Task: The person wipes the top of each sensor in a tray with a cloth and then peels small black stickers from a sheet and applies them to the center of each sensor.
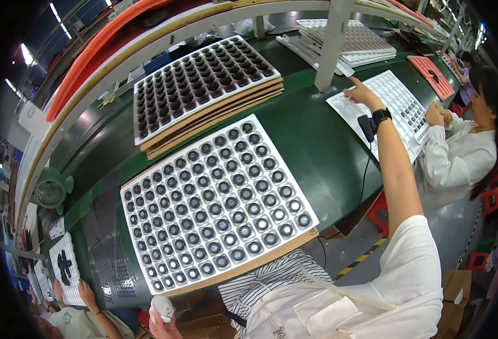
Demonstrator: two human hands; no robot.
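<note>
My left hand [164, 327] is closed around a wad of white cloth [162, 308] at the lower edge, beside the near left corner of a white tray [311, 217]. That tray holds rows of round black parts [217, 174] with shiny centres and lies on brown board. My right arm stretches far to the right, and my right hand [364, 95] is over the far left side of a second white tray [339, 104], its fingers apart. Only some of that tray's pockets, at its right side, hold small dark parts [413, 117]. Whether my right fingers touch the tray, I cannot tell.
A stack of trays with dark pockets [204, 85] stands behind on the green belt [317, 152]. White trays [351, 42] are piled by a pale post [334, 45]. Co-workers sit at right and lower left. A cable [366, 175] hangs from my right wrist device [367, 127].
</note>
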